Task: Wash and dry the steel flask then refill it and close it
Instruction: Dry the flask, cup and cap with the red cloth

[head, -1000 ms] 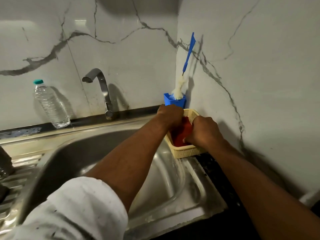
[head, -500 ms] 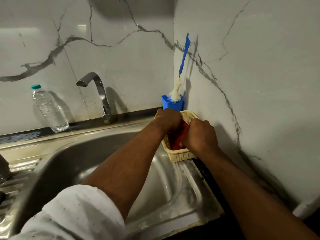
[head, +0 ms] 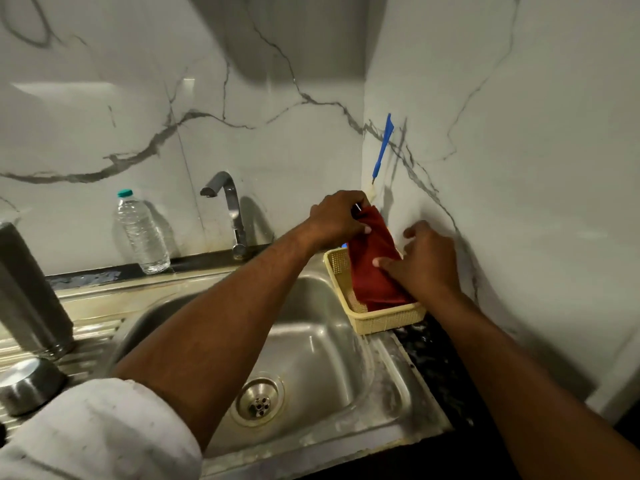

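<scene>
At the far left of the draining board stood the steel flask [head: 29, 289], upright with a slight lean, its long axis near vertical, and its one steel cap [head: 29, 384] lay just in front of it. Both hands were well away from it, over at the right corner of the sink [head: 311, 341]. The left hand [head: 337, 220] pinched the top edge of a single red cloth [head: 372, 268] and held it lifted out of the one cream basket [head: 384, 318], while the right hand [head: 426, 263], fingers loosely spread, touched the cloth's side. I judged the left arm nearer the flask, so the cloth would have to travel leftward across the basin. One plastic water bottle [head: 142, 233] stood beside the one tap [head: 228, 209]; one blue-handled brush [head: 382, 150] leaned in the corner
</scene>
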A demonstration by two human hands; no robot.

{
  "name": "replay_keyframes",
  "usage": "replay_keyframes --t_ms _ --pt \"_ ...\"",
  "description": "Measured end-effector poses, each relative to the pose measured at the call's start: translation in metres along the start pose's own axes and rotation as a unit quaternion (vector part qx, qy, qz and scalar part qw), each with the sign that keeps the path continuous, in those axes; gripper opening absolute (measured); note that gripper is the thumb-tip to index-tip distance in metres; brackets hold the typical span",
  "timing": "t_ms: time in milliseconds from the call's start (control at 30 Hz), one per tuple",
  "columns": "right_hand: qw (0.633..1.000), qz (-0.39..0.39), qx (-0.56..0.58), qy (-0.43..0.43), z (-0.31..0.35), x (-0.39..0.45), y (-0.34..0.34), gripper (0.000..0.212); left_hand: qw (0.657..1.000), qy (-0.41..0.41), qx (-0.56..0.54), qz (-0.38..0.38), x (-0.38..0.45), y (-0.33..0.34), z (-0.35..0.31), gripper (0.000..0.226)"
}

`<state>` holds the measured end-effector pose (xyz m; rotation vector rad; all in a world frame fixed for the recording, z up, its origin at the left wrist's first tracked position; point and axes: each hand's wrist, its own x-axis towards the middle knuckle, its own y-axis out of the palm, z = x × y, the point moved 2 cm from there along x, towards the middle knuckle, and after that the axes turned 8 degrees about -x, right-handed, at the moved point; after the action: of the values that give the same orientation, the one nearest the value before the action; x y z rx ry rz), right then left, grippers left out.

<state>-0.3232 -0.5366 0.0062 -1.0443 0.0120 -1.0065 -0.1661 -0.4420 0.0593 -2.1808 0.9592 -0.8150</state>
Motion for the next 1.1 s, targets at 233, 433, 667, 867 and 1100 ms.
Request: replay_keyframes --t_ms 233,433,667,867,1100 --pt "0.922 0.213 0.309 0.093 0.017 0.022 -0.011 0.072 0.992 0.054 -0.110 -0.022 -0.027 -0.040 -0.017 0.023" --pt "0.792 0.289 0.530 0.095 0.034 0.000 -0.005 0.048 0.987 0.004 -0.161 -0.005 -0.046 -0.060 -0.034 0.022" --pt "0.778 0.226 0.575 0.110 0.056 -0.020 0.000 0.058 0.989 -0.052 -0.137 -0.005 -0.059 -0.088 -0.056 0.015" --pt "0.767 0.217 0.597 0.090 0.074 -0.027 -0.013 0.053 0.955 -0.090 -0.282 -0.001 -0.071 -0.094 -0.060 0.020" --pt "0.706 0.245 0.661 0.070 0.094 -0.029 -0.008 0.049 0.920 -0.067 -0.384 0.036 -0.078 -0.107 -0.052 0.028"
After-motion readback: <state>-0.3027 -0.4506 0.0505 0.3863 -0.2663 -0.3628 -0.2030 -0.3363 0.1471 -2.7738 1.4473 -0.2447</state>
